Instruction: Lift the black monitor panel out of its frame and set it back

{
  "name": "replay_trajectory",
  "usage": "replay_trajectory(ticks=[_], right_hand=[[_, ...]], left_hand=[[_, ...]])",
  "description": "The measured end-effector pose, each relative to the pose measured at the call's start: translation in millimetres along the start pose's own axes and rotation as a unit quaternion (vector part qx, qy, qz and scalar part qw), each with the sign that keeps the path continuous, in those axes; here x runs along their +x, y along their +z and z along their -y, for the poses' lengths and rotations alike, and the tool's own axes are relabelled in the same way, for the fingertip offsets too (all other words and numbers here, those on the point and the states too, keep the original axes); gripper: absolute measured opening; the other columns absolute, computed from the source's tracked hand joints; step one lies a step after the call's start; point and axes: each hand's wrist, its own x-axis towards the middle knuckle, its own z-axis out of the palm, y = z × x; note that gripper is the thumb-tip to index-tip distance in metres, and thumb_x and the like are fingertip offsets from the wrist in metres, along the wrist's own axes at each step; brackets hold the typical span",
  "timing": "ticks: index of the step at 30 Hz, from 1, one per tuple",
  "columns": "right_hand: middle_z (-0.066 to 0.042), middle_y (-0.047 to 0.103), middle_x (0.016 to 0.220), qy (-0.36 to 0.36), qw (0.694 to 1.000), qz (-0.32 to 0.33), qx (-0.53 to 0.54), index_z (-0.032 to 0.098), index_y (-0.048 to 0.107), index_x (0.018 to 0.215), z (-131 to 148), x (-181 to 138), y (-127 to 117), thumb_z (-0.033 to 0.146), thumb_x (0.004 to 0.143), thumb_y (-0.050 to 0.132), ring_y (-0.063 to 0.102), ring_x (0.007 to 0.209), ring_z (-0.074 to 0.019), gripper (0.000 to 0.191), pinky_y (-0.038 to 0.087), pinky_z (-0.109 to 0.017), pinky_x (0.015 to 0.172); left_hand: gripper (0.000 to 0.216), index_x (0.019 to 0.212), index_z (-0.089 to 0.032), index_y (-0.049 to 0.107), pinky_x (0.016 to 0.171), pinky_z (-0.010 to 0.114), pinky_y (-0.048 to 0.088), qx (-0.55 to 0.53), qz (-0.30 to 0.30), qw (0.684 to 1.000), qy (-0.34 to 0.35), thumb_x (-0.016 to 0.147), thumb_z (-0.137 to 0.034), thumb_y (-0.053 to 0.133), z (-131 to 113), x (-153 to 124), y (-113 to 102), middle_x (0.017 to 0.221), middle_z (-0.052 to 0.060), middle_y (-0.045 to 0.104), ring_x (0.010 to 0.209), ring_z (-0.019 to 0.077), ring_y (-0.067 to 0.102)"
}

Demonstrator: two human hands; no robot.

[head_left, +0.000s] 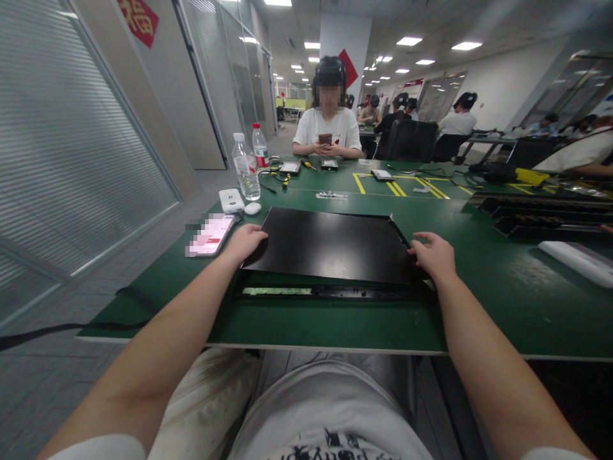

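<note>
A flat black panel [330, 244] lies on the green table [479, 300] in front of me, raised a little over a black frame whose front strip [330, 292] shows below it. My left hand [245, 241] grips the panel's left edge, fingers curled over it. At the right edge, my right hand [435, 254] holds the panel near its front corner, fingers bent onto the top face.
A phone [211, 234], a white charger [231, 200] and two water bottles [246, 167] stand to the left. Black trays [541, 214] and a white object [577, 260] lie right. A seated person [328, 131] holds a phone across the table, among small tools.
</note>
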Motion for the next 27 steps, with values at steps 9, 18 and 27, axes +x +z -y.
replay_trajectory(ticks=[9, 18, 27], right_hand=[[-0.006, 0.077, 0.077, 0.006, 1.000, 0.004, 0.019, 0.016, 0.073, 0.130, 1, -2, -1, 0.029, 0.083, 0.061, 0.058, 0.045, -0.0149, 0.051, 0.052, -0.030, 0.058], [-0.005, 0.078, 0.079, 0.011, 1.000, 0.015, 0.017, 0.016, 0.075, 0.126, 2, -1, -2, 0.028, 0.085, 0.060, 0.058, 0.045, -0.0138, 0.046, 0.051, -0.029, 0.057], [-0.006, 0.079, 0.080, 0.014, 1.000, 0.024, 0.008, 0.017, 0.079, 0.117, 4, -2, -4, 0.026, 0.086, 0.061, 0.058, 0.045, -0.0132, 0.038, 0.052, -0.028, 0.058]], left_hand=[[0.020, 0.084, -0.020, 0.070, 0.078, 0.033, 0.052, 0.014, 0.006, 1.000, -0.003, 0.066, -0.029, 0.069, -3, -1, -1, 0.078, 0.004, 0.076, 0.086, 0.0278, 0.072], [0.022, 0.085, -0.019, 0.071, 0.076, 0.033, 0.053, -0.048, 0.012, 0.999, -0.021, 0.064, -0.025, 0.071, -5, -4, 1, 0.073, 0.003, 0.074, 0.080, 0.0262, 0.072], [0.023, 0.084, -0.019, 0.069, 0.069, 0.032, 0.053, -0.089, -0.002, 0.994, -0.056, 0.062, -0.020, 0.073, -11, -9, 0, 0.066, 0.000, 0.070, 0.073, 0.0247, 0.069]])
